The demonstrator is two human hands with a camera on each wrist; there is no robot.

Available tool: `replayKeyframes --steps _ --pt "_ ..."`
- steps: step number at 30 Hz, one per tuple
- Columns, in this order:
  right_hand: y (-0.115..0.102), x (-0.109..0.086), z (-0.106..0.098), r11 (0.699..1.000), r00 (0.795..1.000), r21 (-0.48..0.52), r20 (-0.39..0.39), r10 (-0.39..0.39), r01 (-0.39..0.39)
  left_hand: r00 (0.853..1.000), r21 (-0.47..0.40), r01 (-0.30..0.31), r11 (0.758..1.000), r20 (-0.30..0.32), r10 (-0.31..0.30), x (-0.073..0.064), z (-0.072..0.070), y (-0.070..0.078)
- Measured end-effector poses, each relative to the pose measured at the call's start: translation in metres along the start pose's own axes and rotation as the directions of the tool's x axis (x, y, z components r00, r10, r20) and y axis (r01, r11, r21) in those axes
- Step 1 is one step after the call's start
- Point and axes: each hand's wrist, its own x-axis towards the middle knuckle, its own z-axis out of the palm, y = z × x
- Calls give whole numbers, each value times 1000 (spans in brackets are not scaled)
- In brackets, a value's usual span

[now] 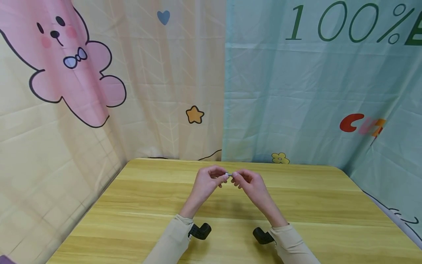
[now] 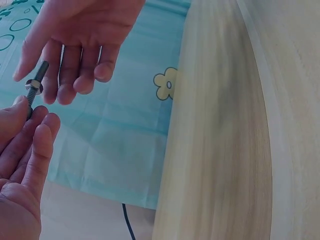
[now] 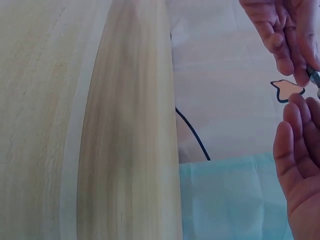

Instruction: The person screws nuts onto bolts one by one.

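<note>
My left hand (image 1: 207, 180) pinches a metal bolt (image 2: 43, 67) by its head end, between thumb and fingertips. A hex nut (image 2: 34, 86) sits partway along the thread, and the threaded tip sticks out beyond it. Facing it, my right hand (image 1: 253, 186) has its thumb and forefinger spread on either side of the bolt's free end, the other fingers loosely extended. In the right wrist view only a short piece of the bolt (image 3: 313, 75) shows at the right edge, and the right thumb is out of frame.
Both hands are above a wood-grain table (image 1: 138, 205). Printed curtains (image 1: 184, 73) hang behind the table and along its sides. A dark cable (image 3: 192, 131) hangs past the table edge. Each wrist wears a black camera (image 1: 202, 231).
</note>
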Motion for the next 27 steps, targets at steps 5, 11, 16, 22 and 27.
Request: replayKeyframes --steps 5,11,16,22,27 --pt "-1 -1 1 999 999 -14 3 -38 38 1000 -13 10 1000 -6 -10 -1 0 0" --pt "0 0 3 996 996 20 -11 -90 90 1000 -14 8 1000 -18 -9 0 0 1" --pt "1 1 2 997 997 30 -14 -72 72 1000 -22 5 1000 -17 -5 0 -1 2" --pt "0 0 1 1000 1000 16 1 -24 24 1000 -8 0 1000 -13 0 0 -1 3" --pt "21 8 2 1000 1000 -9 -16 16 -16 1000 -8 -11 1000 -10 11 0 -1 4"
